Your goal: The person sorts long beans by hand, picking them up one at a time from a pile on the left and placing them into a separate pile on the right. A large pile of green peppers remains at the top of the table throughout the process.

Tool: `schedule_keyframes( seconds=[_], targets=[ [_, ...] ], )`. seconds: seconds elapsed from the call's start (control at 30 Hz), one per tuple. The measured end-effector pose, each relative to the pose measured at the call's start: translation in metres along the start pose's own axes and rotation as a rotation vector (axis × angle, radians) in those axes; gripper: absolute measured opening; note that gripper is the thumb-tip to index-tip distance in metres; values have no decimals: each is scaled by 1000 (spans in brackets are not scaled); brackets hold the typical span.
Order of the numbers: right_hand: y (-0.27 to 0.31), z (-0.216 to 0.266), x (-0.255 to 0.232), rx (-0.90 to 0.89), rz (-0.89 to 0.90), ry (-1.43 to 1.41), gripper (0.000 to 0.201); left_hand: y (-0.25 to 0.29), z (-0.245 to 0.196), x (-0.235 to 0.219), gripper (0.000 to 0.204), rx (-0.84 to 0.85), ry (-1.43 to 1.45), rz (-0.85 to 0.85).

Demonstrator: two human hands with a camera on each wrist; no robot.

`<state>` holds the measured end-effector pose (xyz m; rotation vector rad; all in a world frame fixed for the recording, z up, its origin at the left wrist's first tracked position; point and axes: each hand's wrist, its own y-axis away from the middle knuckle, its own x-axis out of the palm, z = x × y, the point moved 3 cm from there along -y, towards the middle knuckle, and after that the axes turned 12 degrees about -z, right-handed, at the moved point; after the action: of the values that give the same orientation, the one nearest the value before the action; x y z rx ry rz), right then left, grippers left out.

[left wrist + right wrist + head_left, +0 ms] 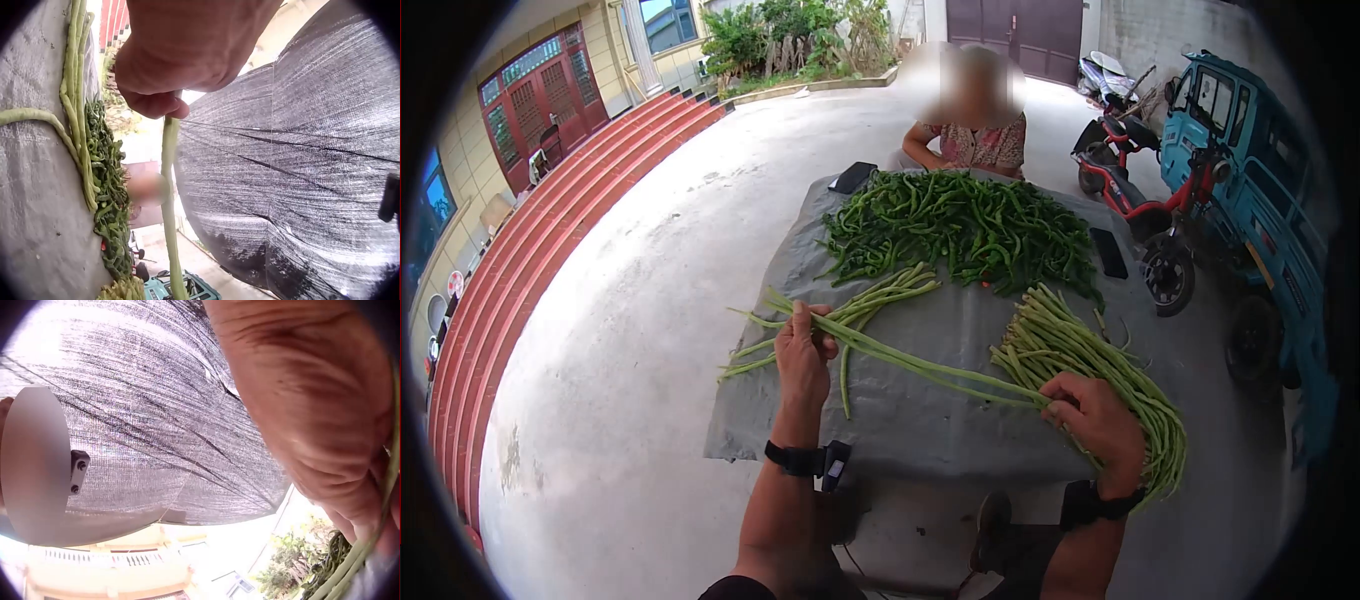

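A few long green yardlong beans [930,368] stretch across the table between both hands. My left hand [803,358] pinches them near one end, thumb on top; in the left wrist view a bean [170,206] hangs from its curled fingers [150,103]. At the other end my right hand [1100,418] grips the beans between thumb and fingers, over the edge of a thick bundle of yardlong beans [1065,345]. A smaller, spread group of beans [890,292] lies behind and under the left hand. In the right wrist view, the palm [312,412] hides most of the grip.
A large heap of green chili peppers [960,225] covers the far part of the grey sheet [900,430]. Dark phones [1109,254] lie beside it. Across the table sits a person [980,140]. A red scooter [1135,195] and blue three-wheeler [1250,170] stand right.
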<state>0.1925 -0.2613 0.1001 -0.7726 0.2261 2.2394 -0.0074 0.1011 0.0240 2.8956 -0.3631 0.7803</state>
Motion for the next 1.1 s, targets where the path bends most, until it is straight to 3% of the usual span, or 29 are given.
schedule_keyframes(
  seconds=[0.5, 0.67, 0.97, 1.1],
  targets=[
    [9, -14, -12, -94, -184, 87, 19, 7, 10, 11, 37, -3, -19, 107],
    [28, -20, -49, 40, -193, 135, 19, 25, 25, 43, 36, -49, -27, 206],
    [107, -75, -128, 250, -390, 183, 18, 89, 91, 118, 30, -357, -77, 532],
    [128, -100, -144, 251, -465, 112, 18, 100, 122, 161, 28, -378, -131, 458]
  ],
)
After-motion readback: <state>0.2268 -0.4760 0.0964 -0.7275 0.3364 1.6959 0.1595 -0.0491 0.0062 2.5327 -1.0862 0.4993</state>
